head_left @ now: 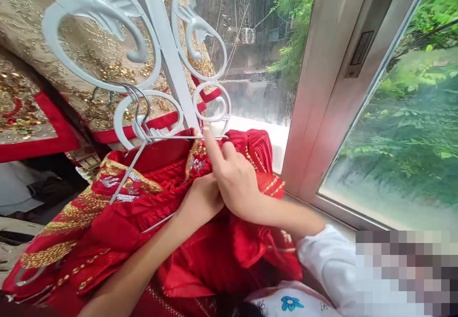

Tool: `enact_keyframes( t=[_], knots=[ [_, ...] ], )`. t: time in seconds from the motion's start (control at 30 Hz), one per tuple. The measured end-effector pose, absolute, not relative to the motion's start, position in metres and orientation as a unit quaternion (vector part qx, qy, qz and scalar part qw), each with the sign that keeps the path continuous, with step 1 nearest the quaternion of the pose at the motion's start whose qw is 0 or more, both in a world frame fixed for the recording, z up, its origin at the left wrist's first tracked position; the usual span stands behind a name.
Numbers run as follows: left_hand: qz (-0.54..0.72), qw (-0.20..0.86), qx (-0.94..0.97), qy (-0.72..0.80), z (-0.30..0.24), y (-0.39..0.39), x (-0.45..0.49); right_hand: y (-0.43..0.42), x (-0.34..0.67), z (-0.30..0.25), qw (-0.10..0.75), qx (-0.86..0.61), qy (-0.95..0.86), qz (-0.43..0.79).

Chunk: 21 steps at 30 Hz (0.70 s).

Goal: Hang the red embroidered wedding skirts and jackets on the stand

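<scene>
A red embroidered garment with gold and silver trim hangs in gathered folds from a thin wire hanger. The hanger's hook is on a white scrollwork stand. My left hand is closed against the gathered red cloth, its fingertips hidden behind my other hand. Crossing over it, my right hand has its index finger stretched up to the hanger's right-hand wire. The other right fingers are curled in at the cloth; what exactly they pinch is hidden.
Close ahead rises the white metal scrollwork stand. Another hanging cloth, beige with gold sequins and red borders, is behind it at left. A sliding window frame stands at right, with greenery outside.
</scene>
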<state>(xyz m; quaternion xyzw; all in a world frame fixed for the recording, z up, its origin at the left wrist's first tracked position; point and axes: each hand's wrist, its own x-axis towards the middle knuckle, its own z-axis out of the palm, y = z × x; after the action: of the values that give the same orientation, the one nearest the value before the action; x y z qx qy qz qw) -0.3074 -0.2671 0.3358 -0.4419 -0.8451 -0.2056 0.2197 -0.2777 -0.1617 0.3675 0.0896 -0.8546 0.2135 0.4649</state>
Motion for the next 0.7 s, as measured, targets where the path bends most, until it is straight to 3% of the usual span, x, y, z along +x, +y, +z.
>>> enact_keyframes(
  t=[0.1, 0.17, 0.33, 0.47, 0.6, 0.7],
  knots=[
    [-0.364, 0.008, -0.457, -0.812, 0.355, -0.267, -0.304, -0.16, -0.272, 0.346, 0.478, 0.084, -0.846, 0.222],
    [-0.424, -0.048, -0.442, -0.789, 0.366, -0.265, -0.301, -0.151, -0.265, 0.347, 0.482, 0.095, -0.83, 0.263],
    [-0.484, -0.015, -0.361, -0.797, 0.374, -0.249, -0.301, -0.124, -0.258, 0.35, 0.456, 0.165, -0.771, 0.413],
    [-0.485, 0.005, -0.314, -0.816, 0.371, -0.244, -0.307, -0.099, -0.265, 0.327, 0.501, 0.033, -0.746, 0.438],
    [-0.502, -0.024, -0.323, -0.802, 0.369, -0.248, -0.308, -0.088, -0.262, 0.305, 0.365, 0.005, -0.829, 0.424],
    [-0.483, -0.004, -0.326, -0.812, 0.366, -0.249, -0.305, -0.08, -0.253, 0.304, 0.322, 0.04, -0.825, 0.463]
  ],
)
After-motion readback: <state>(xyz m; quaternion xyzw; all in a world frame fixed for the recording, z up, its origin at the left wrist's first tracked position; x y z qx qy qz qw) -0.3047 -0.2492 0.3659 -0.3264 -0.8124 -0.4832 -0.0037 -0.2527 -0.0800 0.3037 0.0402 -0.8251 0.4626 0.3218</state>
